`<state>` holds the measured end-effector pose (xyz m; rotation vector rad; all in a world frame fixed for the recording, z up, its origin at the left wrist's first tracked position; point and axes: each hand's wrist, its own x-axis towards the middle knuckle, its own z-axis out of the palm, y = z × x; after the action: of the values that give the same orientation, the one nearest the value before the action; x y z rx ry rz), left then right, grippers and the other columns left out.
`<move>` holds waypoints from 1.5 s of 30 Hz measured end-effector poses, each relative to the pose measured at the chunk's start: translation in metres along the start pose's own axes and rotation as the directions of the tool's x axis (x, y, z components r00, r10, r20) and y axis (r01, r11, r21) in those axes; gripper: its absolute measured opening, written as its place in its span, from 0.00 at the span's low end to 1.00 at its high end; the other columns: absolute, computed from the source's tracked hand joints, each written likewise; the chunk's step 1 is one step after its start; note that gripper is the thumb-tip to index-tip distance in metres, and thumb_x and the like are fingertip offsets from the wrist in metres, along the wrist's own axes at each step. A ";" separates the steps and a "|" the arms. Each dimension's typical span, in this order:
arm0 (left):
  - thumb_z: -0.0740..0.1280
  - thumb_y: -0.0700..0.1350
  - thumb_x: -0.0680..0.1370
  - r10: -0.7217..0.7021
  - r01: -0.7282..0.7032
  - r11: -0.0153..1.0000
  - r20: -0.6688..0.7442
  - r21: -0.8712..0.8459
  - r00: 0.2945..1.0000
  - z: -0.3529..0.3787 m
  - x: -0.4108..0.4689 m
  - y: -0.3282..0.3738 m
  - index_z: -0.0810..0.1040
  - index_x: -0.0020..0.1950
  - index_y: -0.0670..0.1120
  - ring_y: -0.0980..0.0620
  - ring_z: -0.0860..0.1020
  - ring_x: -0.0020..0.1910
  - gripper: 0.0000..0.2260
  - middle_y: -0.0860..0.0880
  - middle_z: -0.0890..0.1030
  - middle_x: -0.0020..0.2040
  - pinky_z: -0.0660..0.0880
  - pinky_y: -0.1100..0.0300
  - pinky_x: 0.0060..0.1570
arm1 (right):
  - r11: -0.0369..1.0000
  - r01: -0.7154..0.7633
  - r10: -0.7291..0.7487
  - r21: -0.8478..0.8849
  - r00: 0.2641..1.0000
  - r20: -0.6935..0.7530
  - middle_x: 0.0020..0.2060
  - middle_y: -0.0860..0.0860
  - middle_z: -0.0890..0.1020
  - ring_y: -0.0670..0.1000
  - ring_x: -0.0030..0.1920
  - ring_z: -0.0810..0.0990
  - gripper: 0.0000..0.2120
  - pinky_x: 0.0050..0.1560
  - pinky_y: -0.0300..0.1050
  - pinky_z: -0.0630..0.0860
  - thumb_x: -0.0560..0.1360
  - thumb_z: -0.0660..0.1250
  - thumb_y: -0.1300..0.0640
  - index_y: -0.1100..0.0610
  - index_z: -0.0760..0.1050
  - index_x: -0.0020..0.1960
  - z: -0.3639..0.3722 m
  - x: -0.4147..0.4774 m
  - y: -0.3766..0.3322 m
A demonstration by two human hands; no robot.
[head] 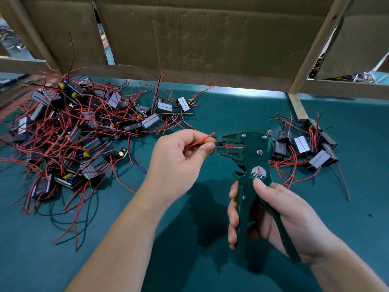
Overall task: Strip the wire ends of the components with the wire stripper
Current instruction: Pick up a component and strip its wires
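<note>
I hold the wire stripper (250, 161) in my right hand (280, 220), fingers wrapped round both handles and thumb resting on the round label below the head. The handles stand spread apart, so I judge the squeeze is not yet made. The tool is raised above the bench (357, 207), in front of me and right of centre. Its long axis runs away from me, handles near and head far, with the mouth facing left. My left hand (179, 157) pinches a red wire (200, 142) between thumb and forefinger. The wire lies left to right, rising slightly, and its tip points toward the top of the head. A short dark wire end runs from my thumb tip into the mouth; which component it belongs to is hidden behind the hand. A large tangled pile (69, 131) of components lies at left, and a smaller group (305, 148) lies just beyond the tool at right. I judge the smaller group is finished and the large pile remains, so most of the work is outstanding. Stripped ends are too small to confirm.
</note>
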<state>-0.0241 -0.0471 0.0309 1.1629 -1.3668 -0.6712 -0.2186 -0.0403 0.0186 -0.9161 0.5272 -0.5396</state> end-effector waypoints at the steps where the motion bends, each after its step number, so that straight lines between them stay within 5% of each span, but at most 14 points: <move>1: 0.68 0.32 0.76 0.001 -0.001 1.000 0.000 0.007 1.000 0.000 0.000 0.000 0.78 0.39 0.51 0.67 0.71 0.24 0.14 0.63 0.76 0.26 0.64 0.79 0.28 | 1.000 -0.003 0.003 -0.001 1.000 0.001 0.37 0.64 0.77 0.62 0.36 0.79 0.22 0.40 0.61 0.76 0.69 0.73 0.42 0.60 0.77 0.50 0.000 0.000 0.000; 6: 0.69 0.37 0.74 0.021 -0.021 0.999 -0.006 0.044 1.000 -0.001 0.000 0.000 0.78 0.39 0.54 0.65 0.70 0.24 0.12 0.63 0.77 0.27 0.64 0.77 0.29 | 1.000 -0.010 0.010 -0.004 1.000 -0.007 0.37 0.64 0.77 0.62 0.35 0.79 0.23 0.40 0.60 0.76 0.69 0.73 0.41 0.61 0.77 0.49 0.000 0.000 -0.001; 11: 0.70 0.46 0.70 -0.006 0.013 0.994 -0.062 0.109 0.998 -0.002 0.001 -0.006 0.79 0.36 0.59 0.57 0.70 0.30 0.07 0.56 0.81 0.31 0.71 0.62 0.31 | 1.000 -0.021 0.020 -0.022 0.998 -0.067 0.34 0.63 0.76 0.61 0.32 0.78 0.24 0.36 0.58 0.76 0.67 0.73 0.39 0.60 0.77 0.47 0.006 0.000 0.003; 13: 0.70 0.47 0.70 -0.012 0.023 0.991 -0.083 0.131 0.996 -0.003 0.002 -0.008 0.80 0.35 0.60 0.54 0.73 0.32 0.07 0.51 0.82 0.35 0.74 0.56 0.34 | 0.999 -0.014 0.008 -0.033 0.989 -0.151 0.32 0.62 0.75 0.59 0.29 0.76 0.24 0.33 0.55 0.76 0.67 0.72 0.38 0.60 0.77 0.45 0.014 0.002 0.007; 18: 0.70 0.48 0.71 -0.032 0.033 0.985 -0.008 0.168 0.999 0.002 0.001 -0.013 0.81 0.40 0.60 0.61 0.80 0.36 0.05 0.60 0.84 0.38 0.77 0.65 0.42 | 0.999 -0.019 -0.005 -0.045 0.875 -0.485 0.24 0.57 0.69 0.54 0.19 0.67 0.27 0.24 0.46 0.70 0.63 0.68 0.35 0.59 0.69 0.41 0.020 0.011 0.012; 24: 0.71 0.46 0.73 -0.057 0.052 0.983 0.024 0.175 0.998 -0.002 0.001 -0.019 0.81 0.41 0.60 0.63 0.75 0.31 0.07 0.60 0.82 0.35 0.72 0.68 0.37 | 0.992 -0.080 0.113 0.099 0.913 -0.392 0.26 0.55 0.70 0.54 0.21 0.68 0.22 0.24 0.46 0.71 0.67 0.66 0.37 0.57 0.74 0.36 0.012 0.010 0.004; 32: 0.72 0.39 0.74 -0.018 0.016 0.995 0.018 0.101 1.000 -0.020 0.006 -0.012 0.82 0.42 0.53 0.66 0.75 0.29 0.09 0.61 0.81 0.32 0.69 0.76 0.34 | 0.983 0.119 -0.042 0.138 0.883 -0.468 0.33 0.58 0.76 0.59 0.31 0.77 0.16 0.33 0.54 0.79 0.70 0.63 0.48 0.60 0.75 0.46 -0.024 0.001 -0.017; 36: 0.72 0.46 0.72 -0.042 0.039 0.994 0.032 0.103 0.999 -0.015 0.003 -0.015 0.82 0.41 0.59 0.55 0.81 0.39 0.06 0.55 0.85 0.40 0.77 0.63 0.44 | 0.972 0.183 -0.118 0.147 0.923 -0.367 0.43 0.63 0.81 0.63 0.39 0.81 0.18 0.41 0.60 0.80 0.67 0.65 0.53 0.62 0.79 0.51 -0.020 0.002 -0.011; 40: 0.71 0.46 0.72 -0.044 0.043 0.998 0.028 0.046 0.999 -0.014 0.004 -0.015 0.83 0.42 0.57 0.63 0.79 0.37 0.05 0.58 0.84 0.38 0.73 0.70 0.41 | 0.967 0.187 -0.141 0.173 0.959 -0.244 0.53 0.64 0.81 0.64 0.40 0.81 0.29 0.43 0.61 0.79 0.57 0.78 0.51 0.62 0.81 0.55 -0.015 0.001 -0.009; 45: 0.70 0.44 0.73 -0.072 0.073 0.994 0.007 -0.080 0.997 -0.009 0.002 -0.012 0.84 0.43 0.54 0.62 0.80 0.38 0.05 0.56 0.85 0.39 0.73 0.72 0.42 | 0.960 0.228 -0.211 0.161 0.970 -0.120 0.57 0.67 0.76 0.67 0.40 0.80 0.34 0.45 0.64 0.77 0.60 0.79 0.52 0.67 0.76 0.61 -0.007 0.000 -0.007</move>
<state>-0.0119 -0.0508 0.0229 1.1514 -1.2945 -0.7744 -0.2242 -0.0477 0.0206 -0.7871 0.4640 -0.8249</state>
